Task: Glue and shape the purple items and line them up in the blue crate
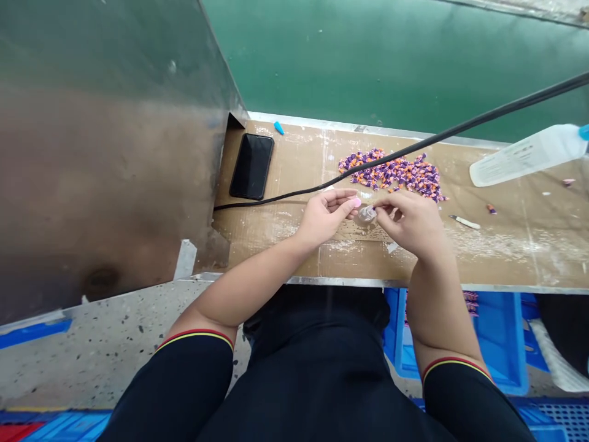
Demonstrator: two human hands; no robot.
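Observation:
My left hand (327,216) and my right hand (407,222) meet over the brown cardboard-covered worktop (506,245). Together they pinch a small clear, greyish piece (367,214) between their fingertips. Both hands have their fingers curled in a pinch. Just beyond the hands lies a heap of small purple and orange pieces (391,172). A black cable (414,150) runs across the bench above that heap.
A black phone (251,166) lies at the left end of the bench beside a tall metal panel (115,153). A white squeeze bottle (524,156) lies on its side at right. A small white stick (464,221) and a blue cap (278,127) lie loose. Blue crates (497,331) stand under the bench.

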